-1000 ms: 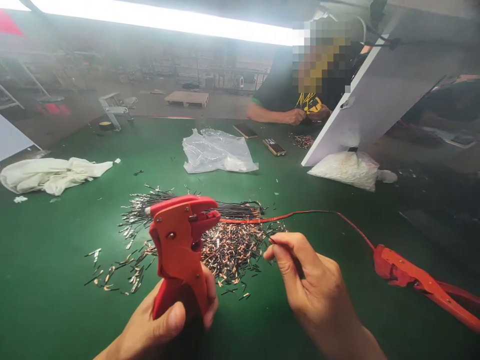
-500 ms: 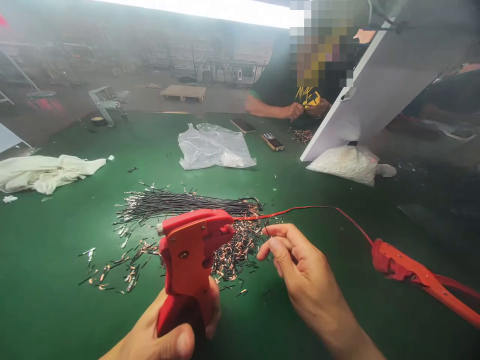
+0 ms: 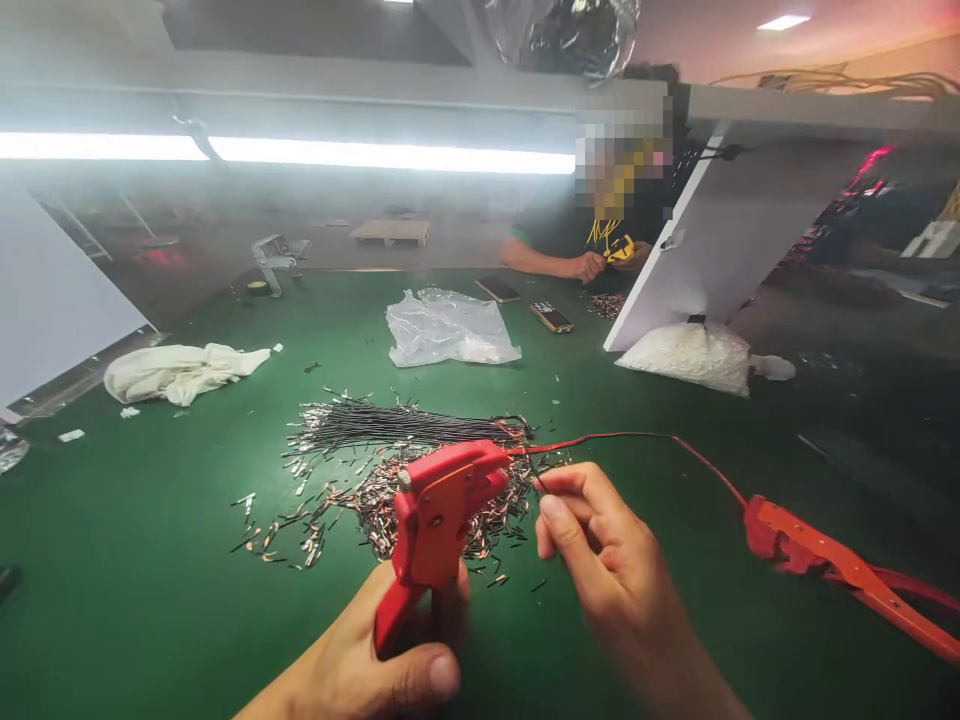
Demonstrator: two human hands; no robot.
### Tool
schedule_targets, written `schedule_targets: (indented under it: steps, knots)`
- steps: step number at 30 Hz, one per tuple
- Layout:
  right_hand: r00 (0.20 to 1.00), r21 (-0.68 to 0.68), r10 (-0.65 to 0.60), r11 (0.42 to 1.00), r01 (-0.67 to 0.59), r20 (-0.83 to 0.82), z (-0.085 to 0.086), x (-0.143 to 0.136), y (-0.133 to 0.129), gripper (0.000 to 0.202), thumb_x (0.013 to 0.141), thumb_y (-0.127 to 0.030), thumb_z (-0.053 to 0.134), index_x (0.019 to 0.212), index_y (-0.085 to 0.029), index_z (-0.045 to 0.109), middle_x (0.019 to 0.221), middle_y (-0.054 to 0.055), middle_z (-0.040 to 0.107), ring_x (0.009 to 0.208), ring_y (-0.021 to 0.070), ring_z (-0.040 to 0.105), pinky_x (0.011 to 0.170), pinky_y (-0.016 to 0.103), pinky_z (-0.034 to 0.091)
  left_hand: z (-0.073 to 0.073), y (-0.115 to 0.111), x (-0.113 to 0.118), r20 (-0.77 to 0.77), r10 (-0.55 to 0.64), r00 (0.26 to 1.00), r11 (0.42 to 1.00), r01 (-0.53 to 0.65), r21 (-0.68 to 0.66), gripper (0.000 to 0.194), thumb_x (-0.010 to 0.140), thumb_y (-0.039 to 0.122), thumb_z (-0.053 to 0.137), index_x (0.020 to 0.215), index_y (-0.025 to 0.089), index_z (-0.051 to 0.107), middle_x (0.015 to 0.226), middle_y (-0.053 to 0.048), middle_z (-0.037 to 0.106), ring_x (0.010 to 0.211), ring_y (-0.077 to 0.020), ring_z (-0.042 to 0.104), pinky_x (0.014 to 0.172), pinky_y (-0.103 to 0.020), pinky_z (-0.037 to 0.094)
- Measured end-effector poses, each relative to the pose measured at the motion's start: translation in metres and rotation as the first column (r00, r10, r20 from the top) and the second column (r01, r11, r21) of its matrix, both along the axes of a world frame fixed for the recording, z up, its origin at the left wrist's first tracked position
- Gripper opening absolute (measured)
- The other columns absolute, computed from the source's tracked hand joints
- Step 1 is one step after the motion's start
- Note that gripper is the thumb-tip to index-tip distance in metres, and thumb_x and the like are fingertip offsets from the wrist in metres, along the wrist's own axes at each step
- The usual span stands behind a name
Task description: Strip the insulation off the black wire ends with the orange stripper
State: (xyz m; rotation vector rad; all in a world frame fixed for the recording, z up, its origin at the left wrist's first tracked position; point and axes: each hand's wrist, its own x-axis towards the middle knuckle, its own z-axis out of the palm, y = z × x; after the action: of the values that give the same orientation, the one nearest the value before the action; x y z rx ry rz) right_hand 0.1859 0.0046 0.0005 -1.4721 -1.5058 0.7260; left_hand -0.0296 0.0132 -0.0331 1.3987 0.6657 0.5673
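Observation:
My left hand [image 3: 409, 650] is wrapped round the handles of a red wire stripper [image 3: 439, 520], its jaws pointing right. Just right of the jaws, my right hand [image 3: 607, 560] pinches a thin black wire [image 3: 535, 468] between thumb and index finger. Behind the tool lies a bundle of long black wires [image 3: 405, 425] with metal ends at the left. Under and around the tool spreads a pile of short cut pieces [image 3: 382, 505], black and copper-coloured. Whether the wire touches the jaws I cannot tell.
A second red tool [image 3: 832, 550] lies at the right. Farther back are a clear plastic bag [image 3: 450, 330], a white cloth [image 3: 180, 372], two phones [image 3: 551, 317] and a filled white bag [image 3: 690, 352] by a slanted panel [image 3: 720, 240]. Across the green table [image 3: 150, 560], a person holds a yellow tool.
The view has tilted up and shifted left. My left hand has brought the red stripper closer to my right hand and the wire, and its handles look more squeezed.

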Motion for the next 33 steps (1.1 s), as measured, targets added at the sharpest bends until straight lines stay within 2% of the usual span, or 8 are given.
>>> schedule_targets:
  steps: [3,6,12,26,28,31,33]
  knots:
    - [0.999,0.088,-0.052,0.995,0.052,0.001,0.005,-0.004,-0.005,0.021,0.093,-0.035,0.044,0.090,-0.020,0.059,0.056,-0.004,0.057,0.045,0.0112,0.052,0.043,0.021,0.038,-0.005,0.002,0.004,0.005,-0.026,1.000,0.999,0.026,0.023,0.052,0.074,0.069,0.058,0.077,0.018,0.044,0.069,0.002,0.034,0.063,-0.0113,0.029,0.054,-0.026,0.021]
    - [0.992,0.189,-0.102,0.978,0.087,0.070,0.006,-0.007,-0.007,0.020,0.092,-0.031,0.046,0.089,-0.020,0.062,0.052,-0.005,0.057,0.041,0.0113,0.052,0.041,0.022,0.036,-0.012,0.004,0.007,0.001,-0.058,0.998,0.998,0.058,0.026,0.053,0.073,0.069,0.059,0.075,0.019,0.042,0.067,0.002,0.033,0.061,-0.0107,0.028,0.053,-0.025,0.020]
    - [0.982,0.341,-0.069,0.940,0.005,0.175,0.005,-0.008,-0.010,0.019,0.092,-0.023,0.045,0.089,-0.019,0.063,0.059,-0.002,0.065,0.039,0.0100,0.051,0.036,0.023,0.030,-0.017,0.004,0.009,0.020,-0.048,0.999,0.998,0.048,-0.034,0.054,0.073,0.069,0.060,0.079,0.019,0.042,0.068,0.002,0.033,0.062,-0.0107,0.028,0.054,-0.025,0.021]
    - [0.985,0.323,-0.015,0.945,-0.042,0.171,0.001,-0.011,-0.012,0.013,0.093,-0.019,0.046,0.091,-0.019,0.058,0.064,-0.002,0.068,0.037,0.0080,0.051,0.035,0.022,0.031,-0.023,0.003,0.008,0.028,-0.012,1.000,0.996,0.015,-0.090,0.052,0.071,0.065,0.066,0.076,0.017,0.046,0.065,0.003,0.034,0.059,-0.0095,0.030,0.051,-0.024,0.022]
    - [0.984,0.348,-0.051,0.938,-0.011,0.171,-0.001,-0.010,-0.012,0.011,0.093,-0.019,0.046,0.094,-0.020,0.057,0.063,-0.003,0.068,0.038,0.0082,0.054,0.037,0.020,0.035,-0.022,0.004,0.009,0.047,0.008,0.999,0.995,-0.003,-0.097,0.052,0.071,0.065,0.066,0.077,0.017,0.048,0.064,0.003,0.035,0.057,-0.0085,0.030,0.050,-0.023,0.022]
    - [0.955,0.396,-0.201,0.913,0.101,0.219,-0.006,-0.007,-0.009,0.009,0.093,-0.022,0.048,0.093,-0.020,0.057,0.058,-0.004,0.065,0.042,0.0098,0.059,0.041,0.020,0.040,-0.021,0.006,0.008,0.095,0.014,0.995,0.989,0.000,-0.149,0.054,0.071,0.067,0.064,0.083,0.016,0.051,0.066,0.001,0.043,0.052,-0.0066,0.033,0.044,-0.020,0.024]
    - [0.921,0.393,-0.274,0.907,0.151,0.278,-0.009,-0.005,-0.007,0.010,0.093,-0.024,0.049,0.089,-0.020,0.058,0.055,-0.004,0.063,0.039,0.0103,0.057,0.041,0.021,0.039,-0.022,0.007,0.007,0.137,0.024,0.990,0.983,0.002,-0.183,0.056,0.071,0.066,0.064,0.089,0.015,0.053,0.069,-0.001,0.050,0.049,-0.0063,0.037,0.041,-0.019,0.027]
